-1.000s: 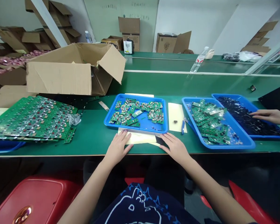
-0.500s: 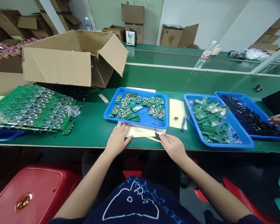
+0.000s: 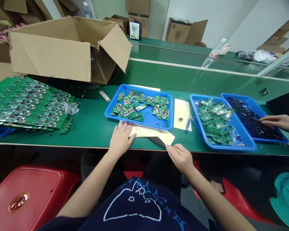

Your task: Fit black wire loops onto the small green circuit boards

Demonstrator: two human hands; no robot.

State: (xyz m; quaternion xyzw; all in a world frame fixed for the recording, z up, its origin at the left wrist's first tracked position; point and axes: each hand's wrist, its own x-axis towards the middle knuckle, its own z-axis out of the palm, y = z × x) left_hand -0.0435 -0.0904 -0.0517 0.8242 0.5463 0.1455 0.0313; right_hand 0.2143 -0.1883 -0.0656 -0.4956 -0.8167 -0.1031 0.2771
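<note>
My left hand (image 3: 121, 138) lies flat with fingers spread on the pale yellow paper (image 3: 144, 132) at the table's front edge, its fingertips by the near rim of a blue tray (image 3: 149, 123). That tray holds small green circuit boards (image 3: 135, 115). Closed in a pinch, my right hand (image 3: 181, 156) grips the corner of a thin dark sheet (image 3: 158, 141) that juts out from beneath the yellow paper. Whether this is a separate sheet or the paper's shaded underside is hard to tell. Blue-handled cutters (image 3: 188, 124) lie beyond my right hand on another yellow sheet (image 3: 180, 109).
Stacked green circuit panels (image 3: 31, 106) lie at left, before a large open carton (image 3: 50, 59). On the right are a tray of green boards (image 3: 247, 144) and a tray of black parts (image 3: 245, 112), where another person's hand (image 3: 280, 123) reaches in. A red stool (image 3: 38, 189) stands lower left.
My right hand has drawn slightly toward the table edge, lifting the paper's corner and exposing more of the dark sheet. My left hand stays put. The other person's hand reached further into the black parts.
</note>
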